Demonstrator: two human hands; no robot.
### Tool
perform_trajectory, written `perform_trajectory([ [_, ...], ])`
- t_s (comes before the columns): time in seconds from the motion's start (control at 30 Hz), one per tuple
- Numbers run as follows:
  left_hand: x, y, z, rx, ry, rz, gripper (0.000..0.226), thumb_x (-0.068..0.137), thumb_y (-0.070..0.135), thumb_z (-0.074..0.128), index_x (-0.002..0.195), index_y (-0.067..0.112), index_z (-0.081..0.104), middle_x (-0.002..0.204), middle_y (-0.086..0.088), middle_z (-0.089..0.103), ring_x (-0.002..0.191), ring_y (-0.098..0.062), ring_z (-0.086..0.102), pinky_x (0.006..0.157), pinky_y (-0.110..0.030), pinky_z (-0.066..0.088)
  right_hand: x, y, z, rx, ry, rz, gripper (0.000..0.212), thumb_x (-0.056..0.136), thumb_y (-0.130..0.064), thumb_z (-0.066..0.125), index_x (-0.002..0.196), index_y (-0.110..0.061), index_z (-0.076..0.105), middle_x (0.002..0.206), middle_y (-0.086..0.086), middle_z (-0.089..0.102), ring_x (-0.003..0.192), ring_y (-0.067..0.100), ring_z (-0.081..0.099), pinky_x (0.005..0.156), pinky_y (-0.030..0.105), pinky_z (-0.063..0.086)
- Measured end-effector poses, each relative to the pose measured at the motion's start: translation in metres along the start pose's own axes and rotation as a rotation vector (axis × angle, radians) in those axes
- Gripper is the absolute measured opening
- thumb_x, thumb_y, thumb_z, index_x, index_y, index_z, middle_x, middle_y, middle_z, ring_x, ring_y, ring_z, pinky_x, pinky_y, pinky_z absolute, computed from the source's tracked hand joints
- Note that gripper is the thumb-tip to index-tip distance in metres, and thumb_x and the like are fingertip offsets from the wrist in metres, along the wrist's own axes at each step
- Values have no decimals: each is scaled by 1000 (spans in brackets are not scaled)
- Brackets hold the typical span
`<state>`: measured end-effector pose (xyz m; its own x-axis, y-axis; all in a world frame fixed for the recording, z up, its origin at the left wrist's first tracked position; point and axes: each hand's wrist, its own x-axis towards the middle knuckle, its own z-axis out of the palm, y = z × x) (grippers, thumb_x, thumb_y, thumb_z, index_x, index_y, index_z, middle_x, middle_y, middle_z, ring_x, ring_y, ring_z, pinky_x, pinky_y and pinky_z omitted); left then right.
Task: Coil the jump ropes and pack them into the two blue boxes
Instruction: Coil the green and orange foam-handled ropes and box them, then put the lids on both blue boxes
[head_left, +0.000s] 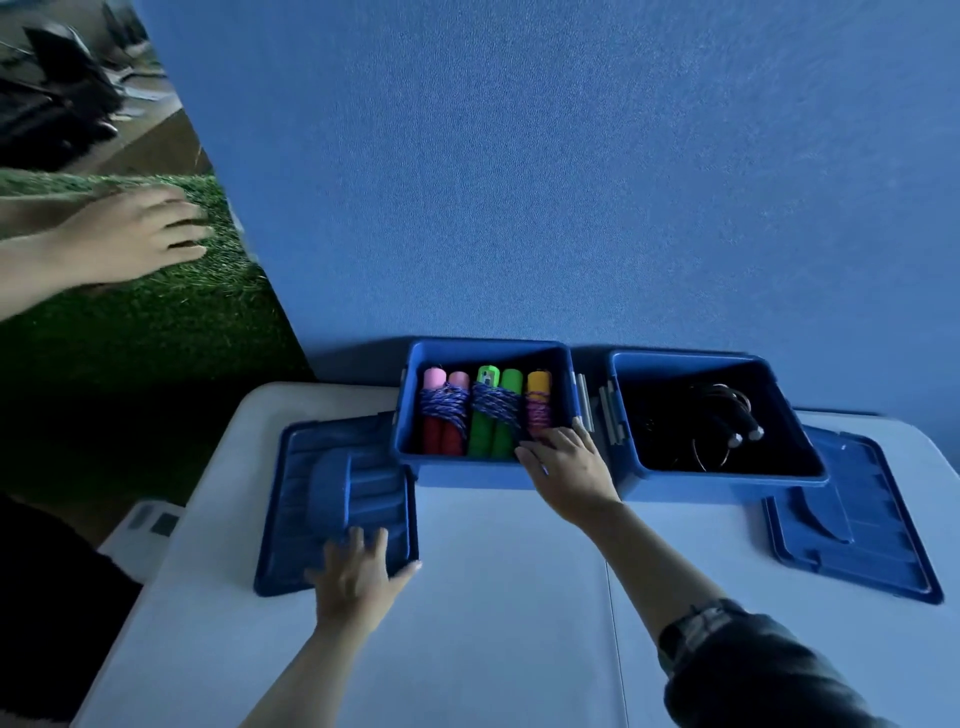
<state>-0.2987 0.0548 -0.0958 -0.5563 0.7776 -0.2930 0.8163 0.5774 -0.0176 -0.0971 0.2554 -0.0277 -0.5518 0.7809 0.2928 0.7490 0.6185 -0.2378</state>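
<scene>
Packing nearly done: my right hand, fingers spread, seats the last rope in the left box; left hand, fingers spread, rests on its lid, lidding next.

Right hand at near corner of left box; wrapped ropes inside, just beyond fingers. Second box right of hand. Left hand on lid, desk beneath.

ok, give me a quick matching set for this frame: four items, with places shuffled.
Items:
1. left hand
2. right hand
3. green-handled rope
4. black rope

Places:
A. in the right box
B. on the left lid
C. in the left box, in the middle
D. at the left box's front right corner

Pairs: 1-B, 2-D, 3-C, 4-A
</scene>
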Motion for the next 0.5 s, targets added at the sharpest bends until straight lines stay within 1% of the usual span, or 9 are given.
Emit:
perform_trajectory([
  [0.1, -14, 3, 3, -12, 22, 123, 72, 47, 72, 79, 85, 12, 64, 76, -10, 56, 61, -35, 55, 40, -39, 47, -7, 1, -3, 62, -32, 26, 47, 89, -43, 35, 99, -19, 73, 91, 1, 69, 95, 25, 63, 111, 36, 20],
  [0.17, -20, 4, 6, -41, 79, 195, 70, 35, 63, 88, 74, 10, 64, 63, -10, 53, 47, -32, 51, 32, -29, 40, -13, 1, -5, 85, -87, 49, 53, 90, -46, 28, 111, -18, 69, 99, 4, 67, 103, 26, 59, 116, 39, 19],
  [0.23, -29, 10, 7, -26, 106, 273, 65, 32, 58, 91, 70, 11, 67, 58, -7, 52, 41, -27, 51, 30, -25, 35, -18, 1, -9, 98, -126, 46, 49, 93, -42, 31, 124, -18, 61, 104, 7, 65, 110, 29, 55, 117, 42, 16],
  [0.3, -47, 21, 1, 57, 62, 375, 62, 44, 63, 85, 80, 14, 70, 65, -3, 57, 47, -22, 58, 34, -27, 39, -24, 3, -11, 111, -186, 40, 42, 97, -34, 38, 136, -21, 48, 117, 9, 59, 125, 28, 45, 118, 40, 11],
  [0.33, -56, 26, 1, 46, 6, 451, 62, 59, 65, 77, 96, 16, 69, 78, -3, 61, 61, -20, 63, 44, -30, 46, -27, 3, -11, 119, -218, 38, 43, 99, -31, 39, 141, -22, 42, 127, 9, 54, 134, 27, 36, 119, 38, 8],
  [0.37, -66, 33, 2, -29, -34, 488, 61, 74, 64, 64, 114, 18, 61, 96, -3, 62, 78, -20, 65, 59, -31, 49, -31, 4, -12, 128, -233, 36, 45, 99, -30, 39, 143, -23, 37, 136, 8, 48, 141, 24, 26, 119, 37, 5],
  [0.4, -73, 37, 7, -91, -75, 520, 58, 83, 62, 51, 125, 21, 53, 109, -1, 60, 91, -18, 64, 70, -29, 49, -33, 5, -13, 136, -232, 34, 46, 99, -30, 38, 144, -24, 35, 143, 6, 42, 144, 22, 19, 119, 36, 2],
  [0.43, -81, 41, 8, -202, -99, 564, 54, 87, 58, 45, 128, 24, 50, 115, 2, 59, 95, -15, 62, 75, -26, 48, -36, 5, -14, 139, -232, 32, 46, 100, -30, 38, 145, -24, 33, 148, 5, 36, 146, 21, 13, 118, 36, -1],
  [0.5, -94, 43, 6, -443, -79, 615, 34, 90, 42, 47, 121, 31, 53, 111, 11, 64, 86, -8, 64, 72, -19, 49, -43, 5, -16, 126, -246, 24, 49, 100, -29, 38, 147, -24, 27, 154, 2, 26, 147, 19, 7, 117, 37, -4],
])
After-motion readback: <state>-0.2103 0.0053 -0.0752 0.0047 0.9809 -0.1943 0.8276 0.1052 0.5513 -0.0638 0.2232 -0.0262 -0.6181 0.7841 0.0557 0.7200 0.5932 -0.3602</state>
